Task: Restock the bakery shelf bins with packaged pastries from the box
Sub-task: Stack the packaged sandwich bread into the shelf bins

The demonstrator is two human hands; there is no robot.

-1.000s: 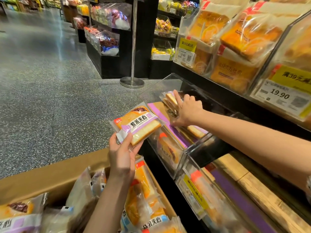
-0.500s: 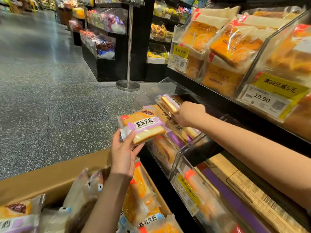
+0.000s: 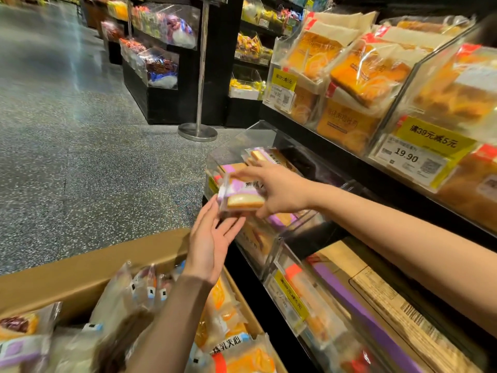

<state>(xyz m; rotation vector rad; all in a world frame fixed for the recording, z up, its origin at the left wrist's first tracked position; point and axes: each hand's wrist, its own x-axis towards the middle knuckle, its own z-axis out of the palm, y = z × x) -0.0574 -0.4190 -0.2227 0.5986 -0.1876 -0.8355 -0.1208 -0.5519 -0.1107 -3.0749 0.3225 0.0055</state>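
A packaged pastry (image 3: 243, 199) with a purple label hangs at the front edge of the clear acrylic shelf bin (image 3: 236, 138). My right hand (image 3: 282, 189) grips it from above, fingers on top and thumb below. Just beneath it is my left hand (image 3: 212, 243), palm up with fingers straight, the fingertips at the packet's lower edge. Similar purple-label packets (image 3: 269, 156) lie inside the bin. The cardboard box (image 3: 80, 275) sits low at the left, filled with several wrapped pastries (image 3: 228, 316).
A second clear bin (image 3: 293, 300) with a yellow price tag stands lower right. Above is a black shelf with bagged orange breads (image 3: 363, 76) and 19.90 tags. A metal pole base (image 3: 197, 131) stands on the speckled floor beyond the bin.
My right hand left the packets in the bin and took hold of the packet that my left hand held up. My left hand's fingers opened and dropped below it.
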